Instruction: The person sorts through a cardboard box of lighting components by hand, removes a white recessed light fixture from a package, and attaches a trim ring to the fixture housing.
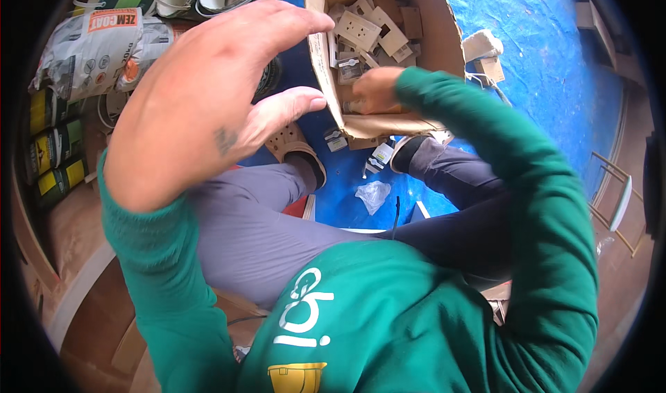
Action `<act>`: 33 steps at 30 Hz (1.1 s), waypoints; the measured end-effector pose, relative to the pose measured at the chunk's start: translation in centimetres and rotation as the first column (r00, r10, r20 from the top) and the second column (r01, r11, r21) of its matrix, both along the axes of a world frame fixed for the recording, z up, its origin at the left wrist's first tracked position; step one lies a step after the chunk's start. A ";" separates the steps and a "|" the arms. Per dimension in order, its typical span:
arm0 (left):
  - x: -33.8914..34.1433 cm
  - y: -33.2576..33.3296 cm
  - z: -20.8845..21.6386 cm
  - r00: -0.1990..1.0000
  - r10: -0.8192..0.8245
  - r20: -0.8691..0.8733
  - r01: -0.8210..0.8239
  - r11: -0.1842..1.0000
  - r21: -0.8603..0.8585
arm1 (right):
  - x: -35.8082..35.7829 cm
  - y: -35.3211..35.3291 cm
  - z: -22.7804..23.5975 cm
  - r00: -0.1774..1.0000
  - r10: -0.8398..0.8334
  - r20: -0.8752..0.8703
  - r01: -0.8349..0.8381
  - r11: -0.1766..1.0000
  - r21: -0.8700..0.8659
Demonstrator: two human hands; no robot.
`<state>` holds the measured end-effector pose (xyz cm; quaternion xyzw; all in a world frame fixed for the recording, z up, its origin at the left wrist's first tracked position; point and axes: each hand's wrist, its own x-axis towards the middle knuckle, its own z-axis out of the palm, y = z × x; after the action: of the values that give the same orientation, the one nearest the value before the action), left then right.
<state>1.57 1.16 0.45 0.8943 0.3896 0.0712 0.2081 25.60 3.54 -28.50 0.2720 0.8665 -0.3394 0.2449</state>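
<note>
1. While the right grip [377, 90] reaches down inside the cardboard box [444, 36], its fingers curl toward the near left part; blur and the angle hide the fingertips, so whether it has hold of anything cannot be told.
2. The left grip [205, 91] hangs raised left of the box, much nearer the camera, thumb and fingers spread wide, nothing visible between them.
3. The socket plates [359, 31] lie in a loose heap inside the box, several tilted over one another, mostly beyond the right grip.
4. For a sound pick, it seems best to take the topmost piece by its rim and lift straight up, since dragging sideways could slide the heap.
5. The box's left wall stands between the two grips, so the left one would do best to come over it from above.
6. The green right sleeve [499, 122] crosses the near right corner; a raised elbow should keep it off the cardboard edge.
7. The widest room to swing out is rightward over the blue sheet [544, 46], past the pale scraps [482, 45] beside the box; nearer, the shoes [286, 142] and a plastic bag [374, 196] narrow the way.
</note>
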 end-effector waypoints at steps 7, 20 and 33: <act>-3.4 -0.7 0.3 0.997 0.079 -0.014 -0.080 0.990 -0.119 | -3.4 2.2 -2.6 0.932 -0.252 -0.262 0.363 0.694 0.622; -3.5 -0.3 1.2 1.000 0.010 0.001 -0.010 0.999 -0.040 | -3.3 -1.0 1.6 0.922 -0.293 0.254 0.269 0.955 0.128; -2.6 -0.6 1.1 0.994 0.107 0.017 -0.105 0.990 -0.098 | 2.4 11.5 -5.9 0.606 -0.754 -0.254 0.791 0.538 0.291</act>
<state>-1.00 0.58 1.52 0.8604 0.4372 0.0729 0.2513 27.96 15.04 -34.44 0.6504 0.7156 -0.2529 -0.0295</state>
